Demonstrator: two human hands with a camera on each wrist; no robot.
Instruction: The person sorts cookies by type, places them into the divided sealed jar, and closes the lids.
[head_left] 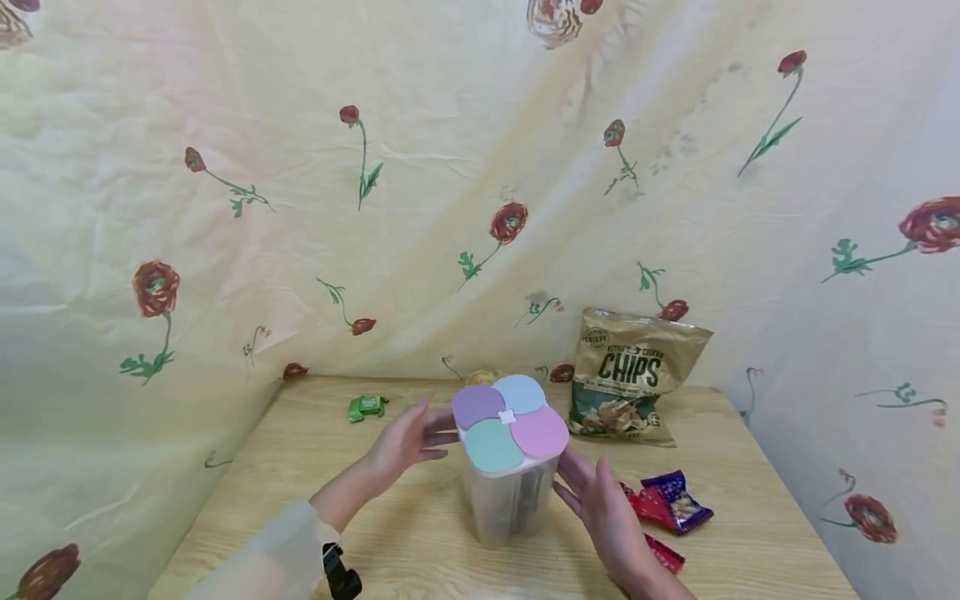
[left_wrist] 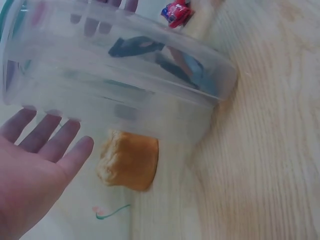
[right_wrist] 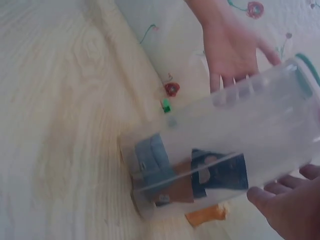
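Fingers, L side: L hand (head_left: 408, 440) spread w/ digits near straight, tips right up at the container wall, no grip on it; thumb up, well off.
Fingers, R side: R hand (head_left: 600, 500) matching on the opp. side, fingers loosely extended along the wall, nothing clasped; firm contact or tiny gap, can't tell.
Container: clear tub (head_left: 498, 504), upright on the table (head_left: 412, 517), btwn both palms, front-centre.
Lid: four-colour lid (head_left: 510, 425) on top: purple, blue, pink & mint petals, white centre.
Inside: dark blue packet (right_wrist: 220, 172) & other packs, blue-grey + brown, thru cloudy plastic.
Behind tub: bready item (left_wrist: 131, 160), orange-brown w/ pale crinkly top, mostly hidden in head view.
Back R: gold-green chips bag (head_left: 618, 375), upright, nr flowery cloth (head_left: 420, 275).
By R hand: red packets (head_left: 651, 505), purple packet (head_left: 686, 505) touching.
Back L: green packets (head_left: 366, 407), bunched.
L wrist: black strap (head_left: 340, 572), pale sleeve (head_left: 262, 554).
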